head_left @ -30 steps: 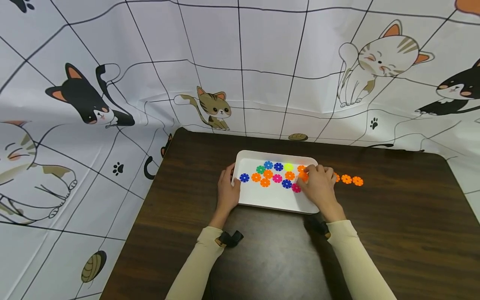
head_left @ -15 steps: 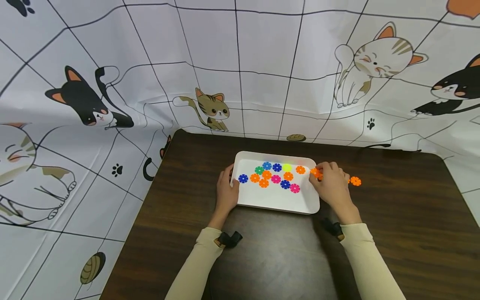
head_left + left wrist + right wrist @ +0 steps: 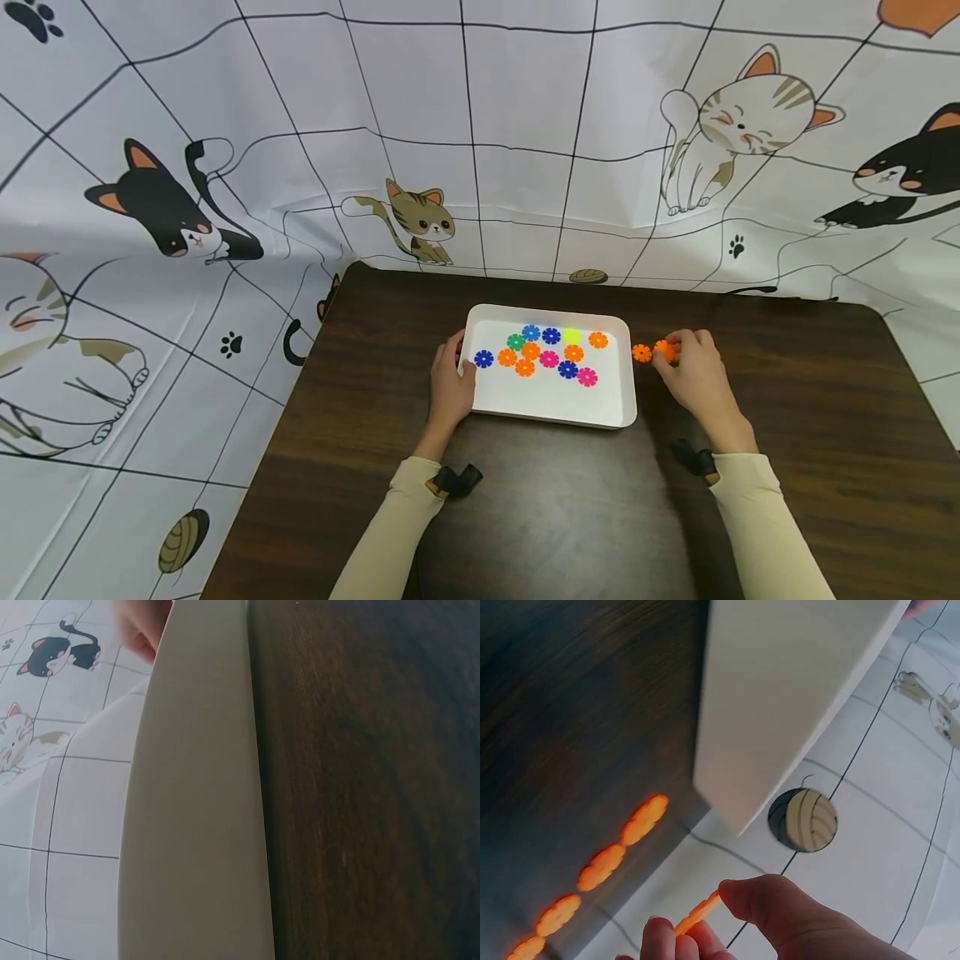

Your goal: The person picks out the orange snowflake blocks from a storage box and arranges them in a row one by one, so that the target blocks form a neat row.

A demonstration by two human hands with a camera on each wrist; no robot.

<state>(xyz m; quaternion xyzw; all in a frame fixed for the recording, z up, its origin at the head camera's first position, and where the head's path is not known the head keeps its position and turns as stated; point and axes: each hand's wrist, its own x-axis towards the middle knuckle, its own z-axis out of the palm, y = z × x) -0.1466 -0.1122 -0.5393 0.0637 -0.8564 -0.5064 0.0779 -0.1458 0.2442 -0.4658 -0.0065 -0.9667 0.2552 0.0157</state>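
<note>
My left hand (image 3: 453,385) grips the left edge of a white rectangular tray (image 3: 555,403), thumb at the rim and fingers along the outer side. Several notched, flower-shaped plastic discs in blue, green, yellow, pink and orange (image 3: 597,340) lie spread in the tray. Right of the tray, my right hand (image 3: 697,375) pinches an orange notched disc (image 3: 698,912) between thumb and fingers. In the right wrist view, a row of orange discs (image 3: 601,868) lies on the table beside the tray, below the pinched one. From the head, the right hand hides most of that row.
The dark wooden table (image 3: 555,492) extends around the tray. Behind it and to the left hangs a white cloth (image 3: 525,192) printed with cats and grid lines. Each wrist wears a black camera mount, the left mount (image 3: 459,481) close to the table.
My right hand has moved right, out of the tray and over the row of orange discs, carrying an orange disc. The left hand stays on the tray's edge.
</note>
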